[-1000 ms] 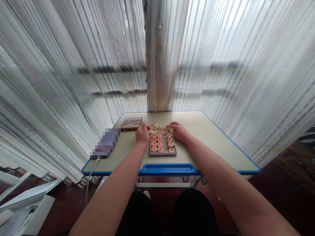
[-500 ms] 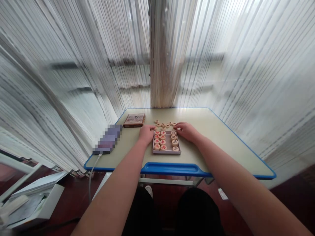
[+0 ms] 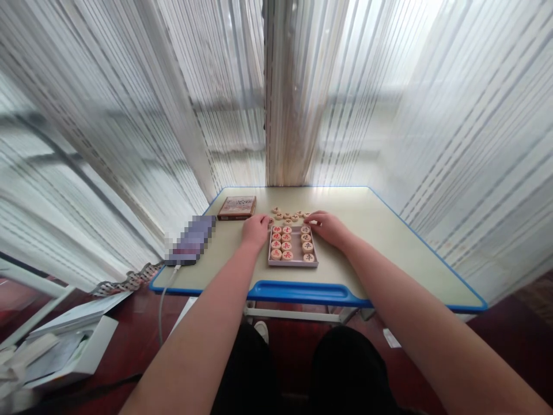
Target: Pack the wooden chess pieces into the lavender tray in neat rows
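A shallow open box point(image 3: 298, 264) lies in front of me. Red-marked Chinese chess pieces point(image 3: 287, 246) fill two columns on its left. One column of black-marked pieces point(image 3: 307, 247) runs down its right side, with bare box floor between. At the box's far left corner, my left hand point(image 3: 256, 229) has its fingers closed at the edge of a round wooden piece point(image 3: 271, 221). My right hand point(image 3: 328, 227) is by the far right corner, fingers curled together; what they hold, if anything, is hidden. Several loose pieces point(image 3: 287, 216) lie just beyond the box.
A flat patterned box lid point(image 3: 237, 207) rests at the back left of the table. Nearer on that side is a blurred purple device point(image 3: 192, 239) with a white cable point(image 3: 162, 305). The table point(image 3: 389, 259) has a blue rim. Curtains point(image 3: 285, 92) hang behind; an open white box point(image 3: 86, 351) sits lower left.
My left hand has shifted slightly left, and the piece at its fingertips shows more clearly beyond the box corner. My right hand stays near the far right corner. The view has tilted slightly.
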A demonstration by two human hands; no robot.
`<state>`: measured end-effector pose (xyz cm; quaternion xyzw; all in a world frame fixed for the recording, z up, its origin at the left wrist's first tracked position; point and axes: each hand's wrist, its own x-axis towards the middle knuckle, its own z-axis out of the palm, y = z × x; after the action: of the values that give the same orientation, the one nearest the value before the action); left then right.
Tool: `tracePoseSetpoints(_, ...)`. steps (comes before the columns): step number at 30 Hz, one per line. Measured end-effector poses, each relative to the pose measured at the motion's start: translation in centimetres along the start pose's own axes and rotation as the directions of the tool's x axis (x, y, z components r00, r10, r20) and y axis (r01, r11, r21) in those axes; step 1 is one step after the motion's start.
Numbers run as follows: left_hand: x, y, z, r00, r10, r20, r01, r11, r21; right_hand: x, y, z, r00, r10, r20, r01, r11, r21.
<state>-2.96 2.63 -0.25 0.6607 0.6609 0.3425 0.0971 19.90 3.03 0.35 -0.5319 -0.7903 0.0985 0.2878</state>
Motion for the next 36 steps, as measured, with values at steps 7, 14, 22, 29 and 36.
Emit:
tracePoseSetpoints(7,0.5,0.2,0.7,0.999,-0.003,0.034,0.0,0.997,0.075,0.3,-0.2,0.3,1.0,0.01,-0.003,-0.01,0.999,0.034)
tracePoseSetpoints(14,2.1,-0.4,0.9,0.996,-0.083,-0.023,0.085,0.993,0.078,1.0,0.9,-0.2,0.987,0.07,-0.148,-0.069,0.997,0.016)
tracePoseSetpoints(22,3.5,0.3,1.5,0.982,0.18,-0.048,-0.183,0.981,-0.068,0.9,1.1,0.3,1.0,0.0,0.013,0.002,0.993,-0.115)
tracePoseSetpoints(29,3.5,0.3,2.3,0.965,0.202,0.169,-0.157,0.956,-0.247,1.2,0.9,0.7,1.0,-0.013,-0.006,0.013,0.999,-0.04)
tracePoseSetpoints(36,3.9,0.0,2.1,0.979,0.101,0.177,-0.007,0.885,-0.466,1.3,1.0,0.9,0.999,-0.021,-0.049,0.022,1.0,0.015)
